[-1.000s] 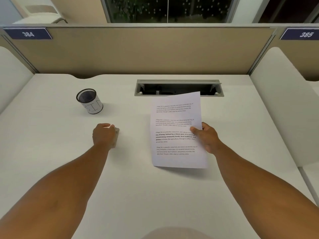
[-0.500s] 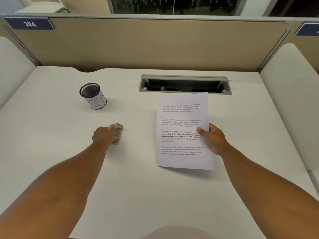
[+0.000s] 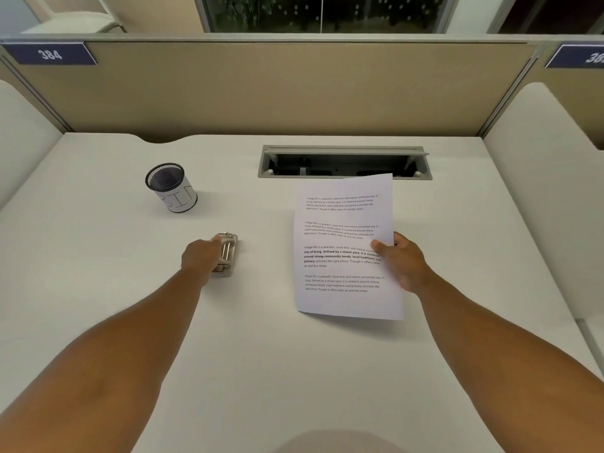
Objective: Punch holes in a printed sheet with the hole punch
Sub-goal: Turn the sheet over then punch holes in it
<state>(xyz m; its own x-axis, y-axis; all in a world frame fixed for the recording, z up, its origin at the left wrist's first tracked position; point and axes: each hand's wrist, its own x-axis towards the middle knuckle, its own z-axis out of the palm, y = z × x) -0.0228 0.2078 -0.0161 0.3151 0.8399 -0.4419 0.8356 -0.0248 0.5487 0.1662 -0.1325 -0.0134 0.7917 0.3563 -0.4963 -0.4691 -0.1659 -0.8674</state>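
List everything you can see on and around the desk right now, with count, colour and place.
printed sheet: one, white with black text, right of centre, pinched at its right edge
hole punch: one, beige and metal, on the desk left of the sheet
mesh cup: one, black mesh with a white wrap, far left of desk
cable tray: one, grey, open, at the back of the desk
desk: one, white
partition: one, tan, behind the desk
number plates: two, dark blue, upper corners
left hand: on the hole punch
right hand: holding the sheet

White desk (image 3: 294, 371) w/ tan partition (image 3: 294, 89), nr plate 384 (image 3: 49, 54); dark window (image 3: 322, 13) behind
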